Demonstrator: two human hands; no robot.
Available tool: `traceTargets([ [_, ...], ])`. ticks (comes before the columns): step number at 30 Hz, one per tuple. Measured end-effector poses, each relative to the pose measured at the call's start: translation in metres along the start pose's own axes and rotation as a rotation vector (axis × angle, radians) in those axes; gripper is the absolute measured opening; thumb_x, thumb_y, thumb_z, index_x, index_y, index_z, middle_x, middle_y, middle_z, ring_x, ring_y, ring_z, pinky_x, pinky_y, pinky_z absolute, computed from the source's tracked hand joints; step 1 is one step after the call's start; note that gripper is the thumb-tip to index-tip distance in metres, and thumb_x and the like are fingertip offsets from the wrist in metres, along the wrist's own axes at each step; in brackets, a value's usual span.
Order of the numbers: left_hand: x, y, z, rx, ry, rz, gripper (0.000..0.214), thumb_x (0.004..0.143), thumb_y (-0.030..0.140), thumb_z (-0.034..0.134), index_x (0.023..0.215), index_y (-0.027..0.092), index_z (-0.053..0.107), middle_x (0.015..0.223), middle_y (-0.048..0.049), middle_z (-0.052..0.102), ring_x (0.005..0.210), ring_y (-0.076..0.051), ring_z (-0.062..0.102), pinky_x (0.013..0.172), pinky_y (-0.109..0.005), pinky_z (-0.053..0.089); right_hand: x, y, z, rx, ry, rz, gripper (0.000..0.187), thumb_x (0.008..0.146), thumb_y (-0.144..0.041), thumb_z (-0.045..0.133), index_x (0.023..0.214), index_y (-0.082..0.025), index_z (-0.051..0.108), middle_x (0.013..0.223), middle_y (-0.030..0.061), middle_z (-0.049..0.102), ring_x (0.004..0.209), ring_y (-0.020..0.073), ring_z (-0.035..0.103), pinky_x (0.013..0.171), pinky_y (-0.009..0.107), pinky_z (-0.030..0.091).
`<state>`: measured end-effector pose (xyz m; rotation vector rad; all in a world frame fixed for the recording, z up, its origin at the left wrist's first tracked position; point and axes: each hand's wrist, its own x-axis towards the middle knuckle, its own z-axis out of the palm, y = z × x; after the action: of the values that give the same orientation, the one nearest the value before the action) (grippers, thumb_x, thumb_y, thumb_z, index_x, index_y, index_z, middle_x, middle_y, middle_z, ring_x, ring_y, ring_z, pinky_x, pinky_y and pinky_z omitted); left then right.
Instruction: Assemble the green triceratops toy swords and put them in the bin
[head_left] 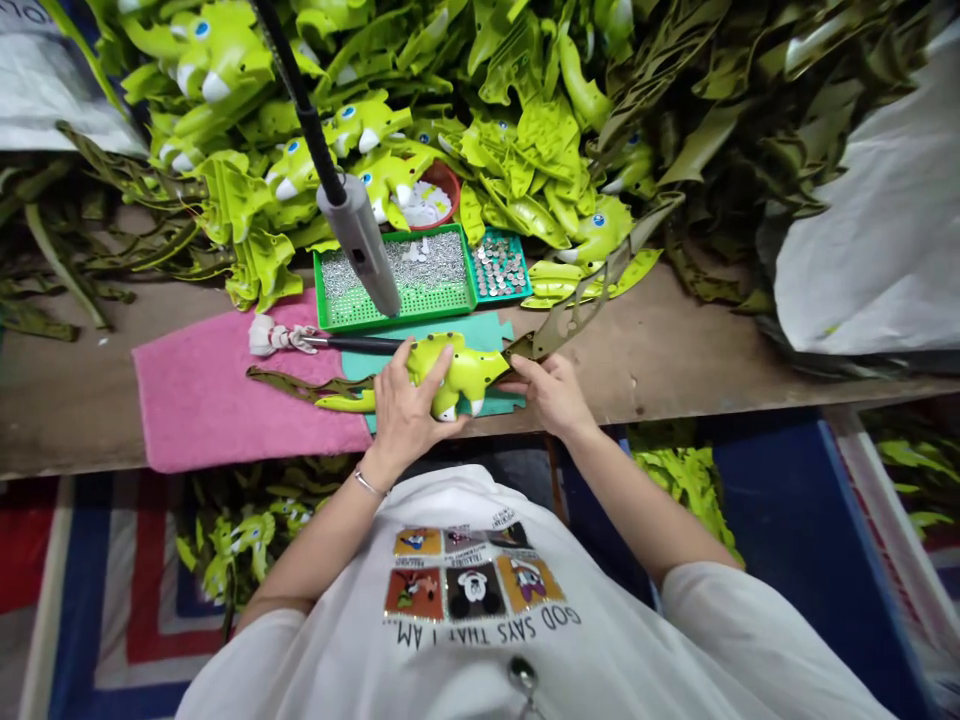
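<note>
Clasping a lime-green toy dinosaur [459,372] over the teal mat [480,335], the left hand [409,415] has its fingers closed around the toy's back, hiding much of its side. The right hand [547,395] sits at 3 o'clock, fingers against an olive strip [559,325] running from the toy; whether they grip it is hard to tell. A black-handled tool [360,345] disappears under the left hand. At 12 o'clock on the wooden bench [675,340], a green tray of studs [394,275] stands before heaped green parts [517,120]; a pink towel [202,400] lies at 9 o'clock.
</note>
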<state>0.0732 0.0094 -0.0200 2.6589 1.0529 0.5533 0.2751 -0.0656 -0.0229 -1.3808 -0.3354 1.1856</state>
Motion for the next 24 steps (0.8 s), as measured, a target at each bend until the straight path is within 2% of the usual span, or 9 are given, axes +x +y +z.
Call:
traceTargets([
  [3, 0.000, 0.001, -0.001, -0.007, 0.000, 0.018, 0.091, 0.066, 0.049, 0.088, 0.148, 0.029, 0.053, 0.155, -0.0204, 0.033, 0.134, -0.042, 0.045, 0.103, -0.049, 0.042, -0.002, 0.006, -0.001, 0.073, -0.024, -0.057, 0.052, 0.063, -0.059, 0.085, 0.095, -0.021, 0.068, 0.090, 0.0026, 0.077, 0.083, 0.0228, 0.074, 0.075, 0.042, 0.065],
  [7, -0.004, 0.002, 0.001, 0.014, 0.000, 0.048, 0.089, 0.068, 0.050, 0.087, 0.147, 0.029, 0.053, 0.154, -0.0206, 0.034, 0.134, -0.042, 0.046, 0.102, -0.049, 0.042, -0.003, 0.015, -0.001, 0.104, 0.003, -0.103, 0.057, 0.065, -0.059, 0.084, 0.107, -0.023, 0.069, 0.100, 0.0026, 0.078, 0.090, 0.0236, 0.074, 0.078, 0.041, 0.065],
  [11, -0.007, 0.004, 0.004, 0.029, 0.051, 0.072, 0.082, 0.071, 0.049, 0.084, 0.145, 0.028, 0.056, 0.153, -0.0218, 0.034, 0.131, -0.041, 0.048, 0.100, -0.047, 0.043, -0.006, 0.021, -0.002, 0.084, 0.012, -0.153, 0.056, 0.071, -0.058, 0.081, 0.114, -0.023, 0.070, 0.101, 0.0043, 0.079, 0.098, 0.0246, 0.074, 0.083, 0.038, 0.064],
  [14, -0.008, 0.004, 0.005, 0.024, 0.076, 0.073, 0.080, 0.071, 0.047, 0.083, 0.144, 0.028, 0.057, 0.153, -0.0209, 0.033, 0.131, -0.040, 0.048, 0.100, -0.047, 0.042, -0.009, 0.016, -0.003, 0.131, -0.035, -0.128, 0.052, 0.070, -0.055, 0.083, 0.110, -0.023, 0.072, 0.099, 0.0046, 0.079, 0.103, 0.0257, 0.073, 0.084, 0.039, 0.063],
  [18, -0.009, 0.004, 0.004, 0.018, 0.022, 0.063, 0.080, 0.070, 0.048, 0.083, 0.144, 0.030, 0.058, 0.155, -0.0191, 0.033, 0.128, -0.040, 0.049, 0.100, -0.047, 0.042, -0.011, 0.004, -0.004, 0.188, -0.090, 0.007, 0.045, 0.061, -0.051, 0.089, 0.090, -0.020, 0.074, 0.088, 0.0049, 0.079, 0.097, 0.0271, 0.074, 0.084, 0.042, 0.063],
  [21, -0.010, 0.004, 0.004, 0.019, -0.015, 0.056, 0.078, 0.071, 0.044, 0.082, 0.144, 0.031, 0.057, 0.156, -0.0192, 0.033, 0.126, -0.040, 0.051, 0.099, -0.048, 0.042, -0.015, 0.000, -0.001, 0.167, -0.082, 0.086, 0.043, 0.056, -0.048, 0.091, 0.083, -0.020, 0.074, 0.086, 0.0037, 0.078, 0.090, 0.0247, 0.074, 0.085, 0.042, 0.061],
  [24, -0.011, 0.005, 0.004, 0.000, -0.038, 0.042, 0.079, 0.070, 0.041, 0.082, 0.144, 0.033, 0.057, 0.157, -0.0167, 0.033, 0.127, -0.040, 0.050, 0.101, -0.048, 0.042, -0.019, 0.002, 0.003, 0.095, -0.014, 0.055, 0.045, 0.049, -0.038, 0.094, 0.085, -0.022, 0.073, 0.087, 0.0007, 0.077, 0.088, 0.0208, 0.071, 0.089, 0.038, 0.059],
])
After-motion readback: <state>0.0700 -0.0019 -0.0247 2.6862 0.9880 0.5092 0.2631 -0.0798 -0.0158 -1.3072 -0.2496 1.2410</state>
